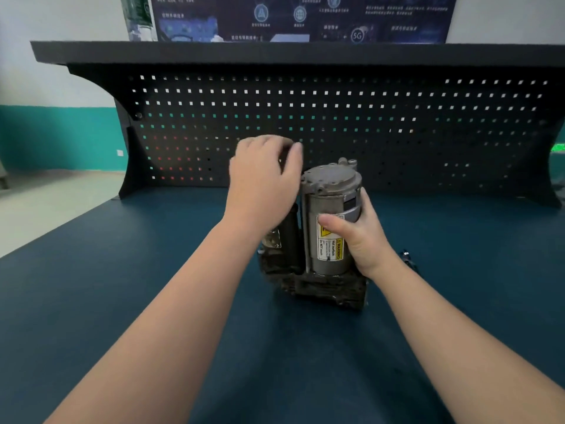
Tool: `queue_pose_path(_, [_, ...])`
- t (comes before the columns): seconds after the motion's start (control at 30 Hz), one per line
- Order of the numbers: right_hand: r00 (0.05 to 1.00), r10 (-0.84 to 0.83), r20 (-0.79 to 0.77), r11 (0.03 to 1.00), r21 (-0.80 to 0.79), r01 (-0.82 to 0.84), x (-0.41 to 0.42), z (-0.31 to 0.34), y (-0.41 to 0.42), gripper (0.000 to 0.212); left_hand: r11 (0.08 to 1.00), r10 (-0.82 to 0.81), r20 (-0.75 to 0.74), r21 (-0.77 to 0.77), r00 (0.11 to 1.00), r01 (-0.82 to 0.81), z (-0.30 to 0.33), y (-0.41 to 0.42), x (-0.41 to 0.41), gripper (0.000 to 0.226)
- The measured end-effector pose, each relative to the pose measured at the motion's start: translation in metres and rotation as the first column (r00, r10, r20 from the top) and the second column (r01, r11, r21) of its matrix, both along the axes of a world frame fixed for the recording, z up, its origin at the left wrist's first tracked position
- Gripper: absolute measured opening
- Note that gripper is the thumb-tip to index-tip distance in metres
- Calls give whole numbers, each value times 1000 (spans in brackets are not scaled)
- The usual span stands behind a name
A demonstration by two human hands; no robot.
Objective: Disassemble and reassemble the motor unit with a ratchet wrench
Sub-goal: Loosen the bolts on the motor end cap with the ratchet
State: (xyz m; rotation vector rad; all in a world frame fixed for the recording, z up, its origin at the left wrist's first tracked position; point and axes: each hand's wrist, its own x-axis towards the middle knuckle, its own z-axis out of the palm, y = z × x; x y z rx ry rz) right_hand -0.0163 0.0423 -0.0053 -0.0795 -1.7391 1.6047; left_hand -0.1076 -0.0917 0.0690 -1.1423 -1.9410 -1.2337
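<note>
Two bare forearms reach forward over the dark blue counter. The motor unit stands upright at the middle of the counter, its grey cylinder rising from a black, grimy base. The right hand grips the cylinder from the right side, thumb laid across the front just above a yellow warning label, fingers wrapped round the far side. To the left of the cylinder a narrower black part of the unit stands on the same base, partly hidden by the left wrist. The left hand is above and to the left of the cylinder's grey cap, back of the hand toward the camera, fingers curled downward; whether it holds anything or touches the unit I cannot tell, as the hand is blurred. Just right of the right wrist a small shiny metal piece lies on the counter, too small to identify. Behind the unit a black pegboard rises from the counter's back edge, topped by a dark shelf. On the wall above hangs a dark blue poster.
</note>
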Motion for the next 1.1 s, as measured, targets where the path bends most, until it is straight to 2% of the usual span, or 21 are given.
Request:
queue_pose_path(0.03, [1000,-9,-19,1000,-4,9,3,-2,0,76,994,-103,-38,-35,994,102,2,2,10,38])
queue_pose_path(0.07, [999,-14,-32,1000,-5,14,6,-4,-1,75,981,-146,-65,-142,987,136,3,4,18,48])
queue_pose_path(0.13, [999,-21,-47,1000,1,21,9,-3,-4,73,914,-95,-166,-404,982,20,4,7,24,67])
queue_pose_path(0.17, [998,-27,-53,1000,6,28,9,-2,-5,73,879,-72,-196,-476,978,-30,5,7,23,71])
queue_pose_path(0.37, [996,-60,-65,998,7,60,9,-2,-13,71,816,-75,-64,-577,995,24,14,2,22,70])
queue_pose_path(0.43, [995,-74,-71,997,21,76,9,-2,-13,68,802,-51,-52,-598,997,10,19,7,26,64])
queue_pose_path(0.53, [992,-96,-80,994,47,100,8,-2,-13,60,804,16,-215,-578,976,-140,16,22,38,52])
queue_pose_path(0.6, [992,-102,-77,993,52,106,8,-2,-13,60,844,72,-246,-501,967,-190,10,34,47,49])
queue_pose_path(0.67, [991,-104,-80,993,50,109,7,-2,-12,64,880,135,-215,-422,967,-216,5,42,53,46])
queue_pose_path(0.77, [993,-82,-86,994,59,87,6,-2,-12,66,909,163,-247,-339,955,-243,-2,47,52,38])
queue_pose_path(0.87, [998,-24,54,990,142,16,17,-4,-1,65,916,170,-292,-304,941,-260,-5,46,50,34])
queue_pose_path(0.93, [977,-55,206,970,242,4,35,-5,16,53,921,160,-302,-297,940,-252,-6,46,49,36])
queue_pose_path(1.0, [893,-334,302,890,412,193,52,-9,40,28,930,144,-286,-288,947,-229,-6,46,49,38])
queue_pose_path(1.03, [800,-484,355,817,512,266,59,-14,54,23,932,138,-286,-286,948,-222,-6,46,48,38])
queue_pose_path(1.07, [669,-599,440,744,615,262,65,-19,65,27,934,132,-295,-284,946,-219,-6,46,47,37])
queue_pose_path(1.1, [503,-670,546,697,695,174,69,-27,72,31,934,125,-303,-285,945,-215,-5,46,46,36])
